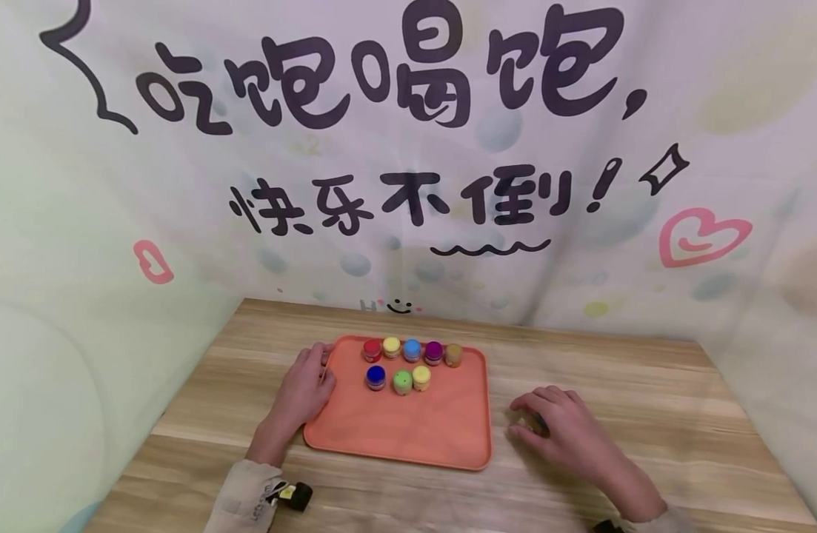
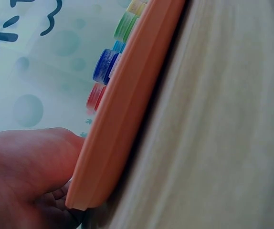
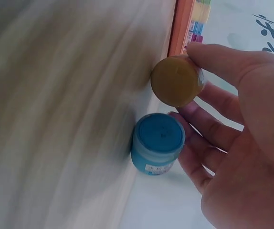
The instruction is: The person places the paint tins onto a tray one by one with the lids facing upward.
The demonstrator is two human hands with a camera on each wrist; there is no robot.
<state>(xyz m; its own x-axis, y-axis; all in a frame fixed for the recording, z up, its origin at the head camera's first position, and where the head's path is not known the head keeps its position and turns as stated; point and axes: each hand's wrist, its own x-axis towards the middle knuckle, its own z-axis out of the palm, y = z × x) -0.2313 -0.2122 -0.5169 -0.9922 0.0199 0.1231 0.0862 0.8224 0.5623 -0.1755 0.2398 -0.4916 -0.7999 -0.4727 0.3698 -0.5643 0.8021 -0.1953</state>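
An orange tray [image 1: 408, 433] lies on the table, gripped at its left rim by my left hand [image 1: 301, 392]. Its rounded corner shows beside that thumb in the left wrist view. To the right of the tray, my right hand [image 1: 564, 429] pinches a small ochre-lidded paint jar [image 3: 176, 82] between thumb and fingers. Beside it stands a teal paint jar [image 3: 159, 140], near the curled lower fingers. From the head view, the hand mostly covers both jars.
On the tray, the back row has red [image 1: 372, 350], pale yellow [image 1: 391, 347], light blue [image 1: 412, 350], purple [image 1: 434, 352] and ochre [image 1: 453, 355] jars. Dark blue [image 1: 375, 377], green [image 1: 403, 382] and yellow [image 1: 421, 378] jars stand in front. A printed cloth [image 1: 408, 274] hangs behind the wooden table [image 1: 648, 400].
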